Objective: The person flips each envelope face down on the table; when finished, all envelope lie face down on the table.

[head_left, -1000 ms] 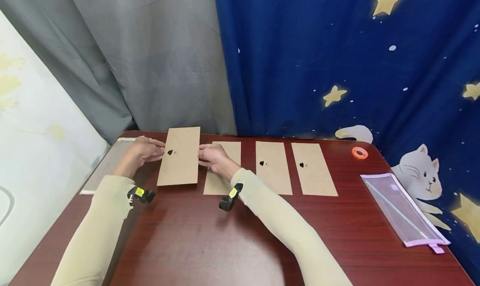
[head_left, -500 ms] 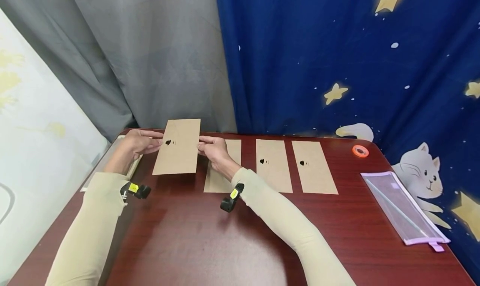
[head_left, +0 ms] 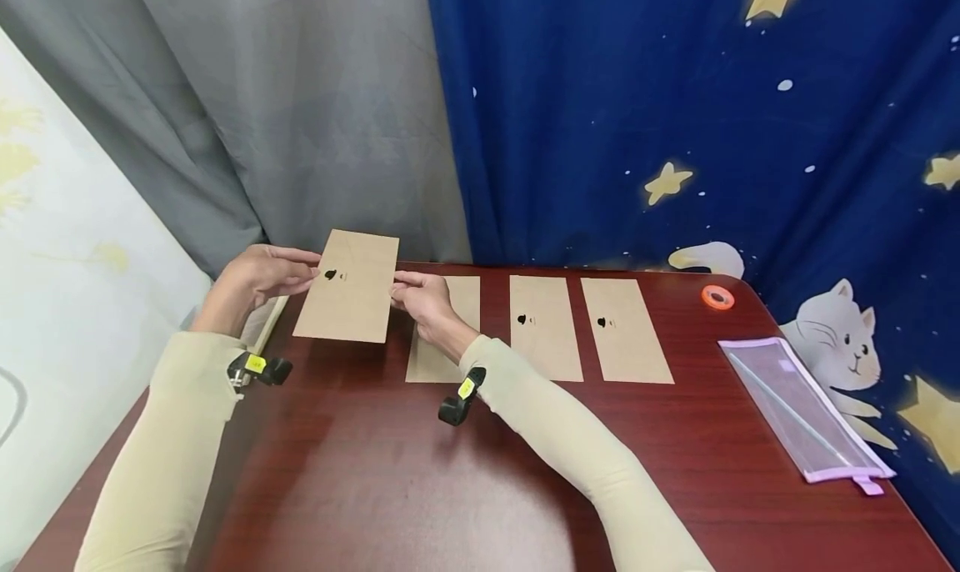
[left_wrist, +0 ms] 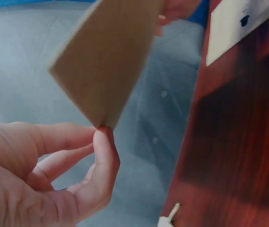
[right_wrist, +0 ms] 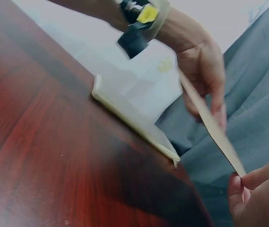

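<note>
A brown kraft-paper rectangle (head_left: 354, 305) with a small black hat print is held up, tilted, above the table's far left part. On its left edge the fingertips and thumb of my left hand (head_left: 262, 272) pinch it; the left wrist view shows that pinch at a corner of the kraft rectangle (left_wrist: 106, 61). Its right edge is pinched by my right hand (head_left: 431, 305), whose thumb and fingers appear in the right wrist view too. Beneath the right hand, partly covered, lies a similar brown rectangle (head_left: 465, 301). Two more, a middle one (head_left: 546, 347) and a right one (head_left: 630, 347), lie flat beside it.
A pale-edged flat pouch (right_wrist: 136, 125) lies at the table's left edge, mostly behind my left arm. An orange ring-shaped roll (head_left: 707, 298) sits at the back right. A purple-trimmed mesh pouch (head_left: 795, 413) holds a slim stick. Curtains (head_left: 360, 138) hang behind the dark red table (head_left: 420, 489).
Both hands have raised the kraft rectangle off the table, and it has shifted a little left and turned slightly. My left hand has moved up and left. The other rectangles have stayed put.
</note>
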{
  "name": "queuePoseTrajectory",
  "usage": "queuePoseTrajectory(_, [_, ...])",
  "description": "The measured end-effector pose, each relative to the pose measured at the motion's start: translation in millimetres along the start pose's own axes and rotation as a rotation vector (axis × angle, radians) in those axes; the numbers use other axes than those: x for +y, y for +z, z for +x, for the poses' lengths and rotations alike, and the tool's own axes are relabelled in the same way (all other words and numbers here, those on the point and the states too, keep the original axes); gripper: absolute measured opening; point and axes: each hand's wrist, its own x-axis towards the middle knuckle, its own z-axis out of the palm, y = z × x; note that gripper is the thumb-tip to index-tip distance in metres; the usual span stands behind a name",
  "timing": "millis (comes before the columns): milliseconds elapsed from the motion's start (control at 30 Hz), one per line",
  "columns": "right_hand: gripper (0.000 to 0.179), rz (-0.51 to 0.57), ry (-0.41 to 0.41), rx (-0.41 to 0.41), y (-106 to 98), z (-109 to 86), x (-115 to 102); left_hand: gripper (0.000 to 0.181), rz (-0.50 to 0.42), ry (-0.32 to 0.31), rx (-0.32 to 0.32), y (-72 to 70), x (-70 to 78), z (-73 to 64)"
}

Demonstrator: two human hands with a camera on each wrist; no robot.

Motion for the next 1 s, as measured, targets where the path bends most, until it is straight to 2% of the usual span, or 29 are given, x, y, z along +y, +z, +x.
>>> queuePoseTrajectory(133, [0.041, -0.004, 0.020, -0.014, 2.1, -0.4, 8.0, 0.035, -0.014, -0.003, -0.009, 0.3, 14.6, -4.2])
queuePoseTrajectory(267, [0.039, 0.010, 0.050, -0.020, 4.4, -1.1, 14.6, 0.035, 0.026, -0.002, -0.008, 4.9, 29.1, -6.1])
queuePoseTrajectory(467, [0.037, 0.039, 0.091, -0.046, 4.9, 1.5, 17.2, 0.017, 0.096, 0.008, 0.013, 14.2, 44.3, -6.1])
queuePoseTrajectory(600, [0.040, -0.026, 0.073, -0.052, 1.5, 4.6, 12.5, 0.034, 0.164, 0.011, 0.044, 18.4, 48.5, -5.9])
queuePoseTrajectory(700, [0.044, -0.179, -0.032, -0.037, 2.9, -0.4, 3.1, 0.039, 0.196, 0.029, 0.077, 21.3, 51.0, -6.7])
queuePoseTrajectory(833, [0.045, -0.499, -0.259, -0.019, 17.5, -16.1, -14.2, 0.042, 0.233, 0.061, 0.123, 27.2, 53.2, -9.2])
queuePoseTrajectory(900, [0.038, -0.634, -0.364, -0.034, 27.5, -23.5, -22.2, 0.043, 0.254, 0.071, 0.149, 31.3, 53.0, -9.8])
queuePoseTrajectory(1000, [0.041, -0.749, -0.477, -0.080, 40.3, -29.6, -30.6, 0.041, 0.321, 0.079, 0.189, 37.2, 52.0, -9.5])
